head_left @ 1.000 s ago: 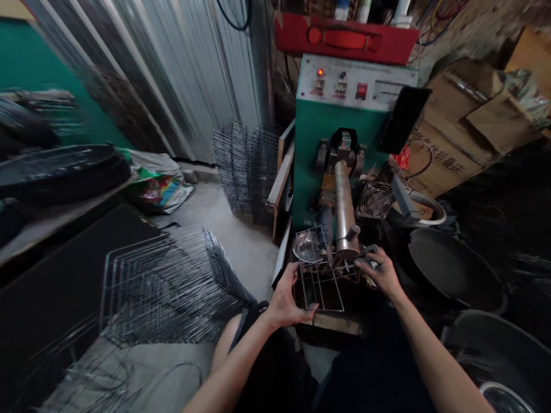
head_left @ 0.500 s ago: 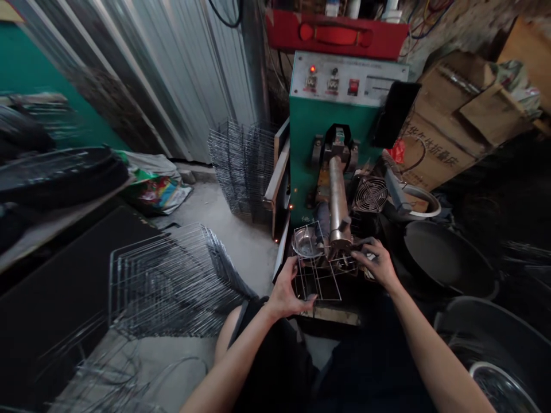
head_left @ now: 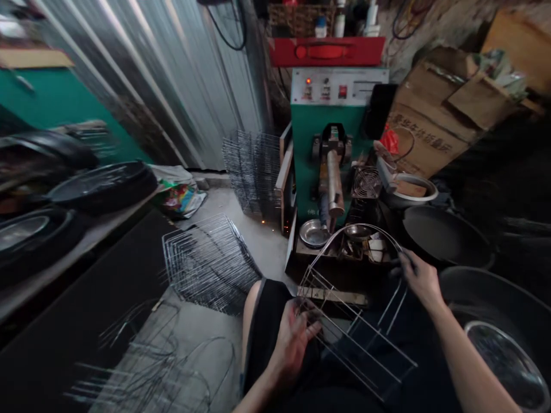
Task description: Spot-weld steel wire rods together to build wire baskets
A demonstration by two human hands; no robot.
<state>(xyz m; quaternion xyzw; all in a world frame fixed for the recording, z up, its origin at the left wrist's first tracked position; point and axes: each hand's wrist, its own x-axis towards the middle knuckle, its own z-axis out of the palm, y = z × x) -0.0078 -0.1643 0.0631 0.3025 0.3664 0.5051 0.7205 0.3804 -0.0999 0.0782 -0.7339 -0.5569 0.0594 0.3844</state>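
A wire rack (head_left: 361,318) with a curved wire handle hangs tilted over my lap. My left hand (head_left: 297,330) is closed on its left end, the fingers somewhat blurred. At the right, my right hand (head_left: 415,275) pinches the curved wire. Beyond the rack stands a green machine (head_left: 310,137) with a metal cylinder (head_left: 334,178) pointing toward me. Below the cylinder, a small metal dish (head_left: 314,233) sits on the machine's ledge.
A stack of wire grids (head_left: 206,261) stands on the floor at the left, another (head_left: 253,172) beside the machine. Loose wires (head_left: 172,361) lie at lower left. Black pans (head_left: 447,236) are at the right, a cardboard box (head_left: 430,126) behind. Small sparks show near the floor.
Both hands have drawn back from the machine toward my lap, bringing the wire rack, whose curved wire now shows. My right hand has moved right and down. The view has shifted.
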